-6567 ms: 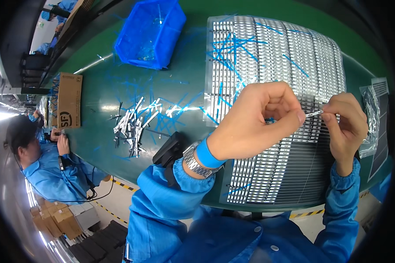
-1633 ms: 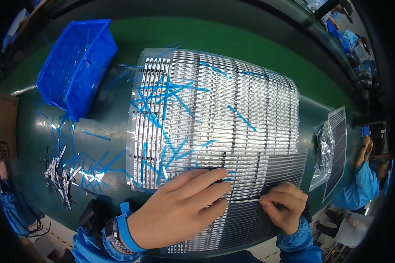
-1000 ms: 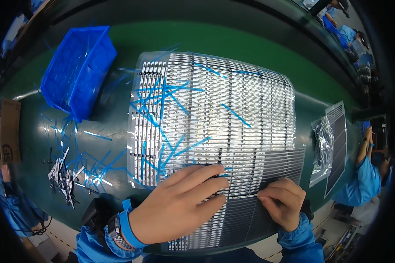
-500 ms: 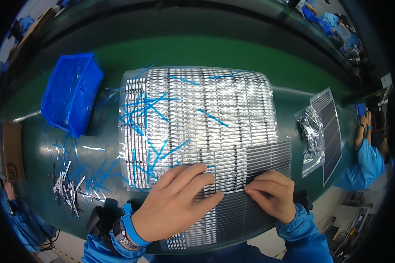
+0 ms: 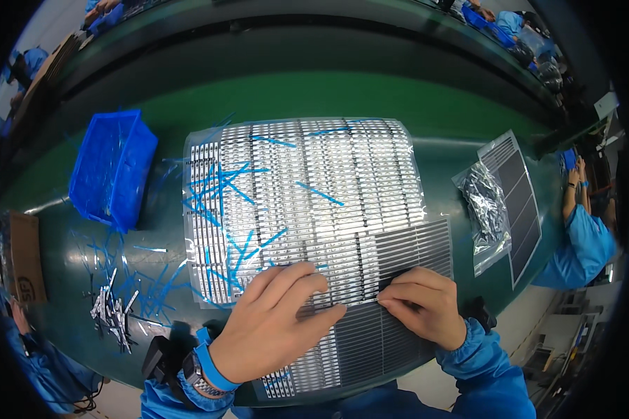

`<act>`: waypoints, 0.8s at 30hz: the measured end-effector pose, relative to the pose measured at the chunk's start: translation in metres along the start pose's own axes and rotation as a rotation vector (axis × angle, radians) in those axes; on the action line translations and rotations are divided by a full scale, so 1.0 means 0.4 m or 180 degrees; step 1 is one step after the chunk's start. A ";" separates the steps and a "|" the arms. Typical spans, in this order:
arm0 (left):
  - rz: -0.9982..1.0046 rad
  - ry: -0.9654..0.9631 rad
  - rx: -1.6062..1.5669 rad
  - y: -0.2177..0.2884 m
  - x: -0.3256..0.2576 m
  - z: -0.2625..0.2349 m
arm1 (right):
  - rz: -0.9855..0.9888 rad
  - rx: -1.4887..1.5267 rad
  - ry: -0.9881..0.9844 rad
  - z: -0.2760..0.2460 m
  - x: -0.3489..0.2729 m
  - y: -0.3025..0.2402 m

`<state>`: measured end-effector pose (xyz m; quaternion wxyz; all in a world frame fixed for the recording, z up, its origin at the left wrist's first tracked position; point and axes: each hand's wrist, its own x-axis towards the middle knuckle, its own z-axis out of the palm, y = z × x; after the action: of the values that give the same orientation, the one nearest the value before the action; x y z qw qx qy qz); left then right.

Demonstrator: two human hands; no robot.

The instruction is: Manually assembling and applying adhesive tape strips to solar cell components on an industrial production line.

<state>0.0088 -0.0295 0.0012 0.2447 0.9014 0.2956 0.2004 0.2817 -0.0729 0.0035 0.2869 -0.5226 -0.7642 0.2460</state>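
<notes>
A large sheet (image 5: 328, 188) of silvery strips set in close rows lies in front of me, with a dark striped sheet (image 5: 416, 255) over its near right part. My left hand (image 5: 276, 318) rests on the rows, palm down, fingers bent and apart, its thumb beside a thin pale strip (image 5: 362, 302). At the strip's right end, my right hand (image 5: 423, 307) pinches with thumb and forefinger. Under my wrists a partly dark sheet (image 5: 370, 349) reaches the table's near edge. Thin blue strips (image 5: 320, 193) lie scattered over the silvery rows.
A blue bin (image 5: 112, 167) stands at the far left. Nearer lie loose dark and silver strips (image 5: 112, 311) among blue ones. To the right, a clear bag (image 5: 483, 209) of small strips overlaps another dark sheet (image 5: 523, 202). A co-worker's blue sleeve (image 5: 583, 251) shows at the right.
The view has shifted slightly, so the sheets and bag appear farther left. Both hands keep nearly the same place and pose on the sheets.
</notes>
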 end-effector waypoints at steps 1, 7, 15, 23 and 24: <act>-0.0008 0.0018 -0.0012 0.001 0.001 0.003 | 0.0025 0.0025 0.0007 0.000 -0.001 0.000; -0.0157 -0.0159 0.0188 0.018 0.002 0.005 | 0.0041 0.0082 0.0002 0.006 0.000 0.002; -0.0180 -0.0294 0.0277 0.034 0.016 0.009 | 0.0097 0.0094 0.0107 0.008 0.000 0.002; -0.0129 -0.0285 0.0406 0.036 0.023 0.015 | 0.0533 0.0465 0.0170 0.001 0.005 -0.014; -0.0141 -0.0311 0.0366 0.035 0.022 0.015 | 0.0612 0.0519 0.0189 0.001 0.005 -0.010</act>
<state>0.0244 -0.0358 0.0061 0.2111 0.9160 0.3141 0.1333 0.2783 -0.0724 0.0060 0.3261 -0.5755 -0.6792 0.3180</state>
